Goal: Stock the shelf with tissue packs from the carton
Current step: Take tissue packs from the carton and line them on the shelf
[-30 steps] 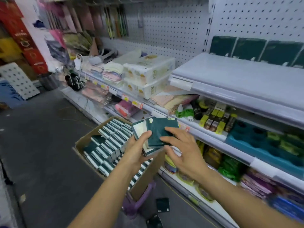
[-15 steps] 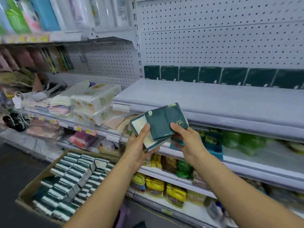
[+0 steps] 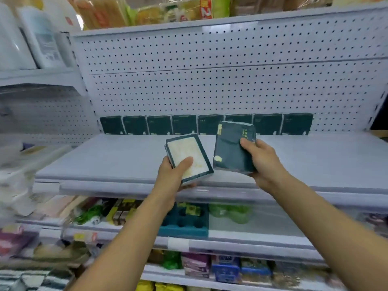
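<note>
Half a second earlier both hands met on one stack of tissue packs; at this moment the stack had been split and lifted to the shelf (image 3: 126, 162). The left hand (image 3: 174, 175) gripped the cream-faced pack (image 3: 189, 156), thumb across its face, and just beside it the right hand (image 3: 262, 162) gripped the dark green pack (image 3: 233, 148). Beyond both grips stood the back row of packs (image 3: 205, 124), so placement was judged imminent; the carton was not clearly seen.

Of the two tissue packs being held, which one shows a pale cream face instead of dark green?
The pack in the left hand, the cream-faced pack. The right hand holds an all dark green pack, like those in the back row.
</note>
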